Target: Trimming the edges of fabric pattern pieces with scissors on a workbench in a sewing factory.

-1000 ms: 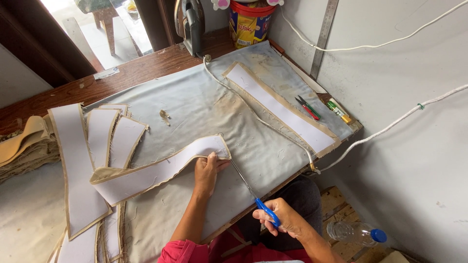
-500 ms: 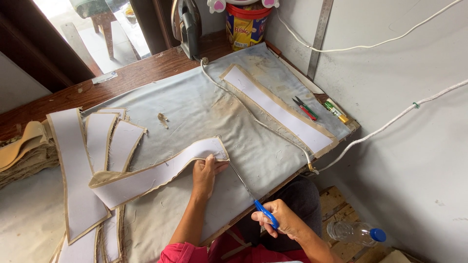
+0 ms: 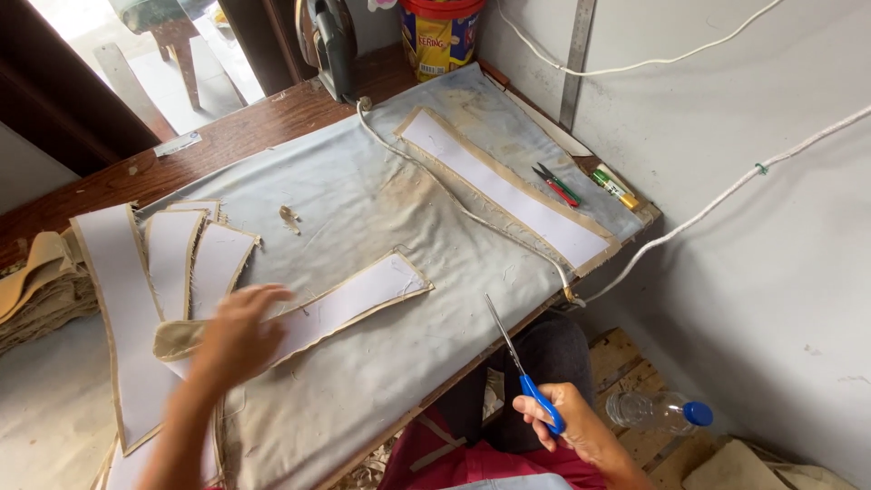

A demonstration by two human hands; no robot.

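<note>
Across the grey cloth of the tabletop [image 3: 381, 209] lies the long white strip edged in tan fabric [image 3: 349, 304], flat and slanting toward me. My left hand [image 3: 238, 336] is blurred over its lower end, fingers spread and gripping nothing. My right hand [image 3: 572, 428] is clenched around the blue handles of the scissors [image 3: 519, 361], blades pointing up over the table edge. I judge the strip light, thin and floppy, best pinched along its fabric edge near one end.

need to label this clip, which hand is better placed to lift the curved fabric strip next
Left. The left hand rests on the curved fabric strip, while the right hand is off the table edge, holding the blue-handled scissors.
</note>
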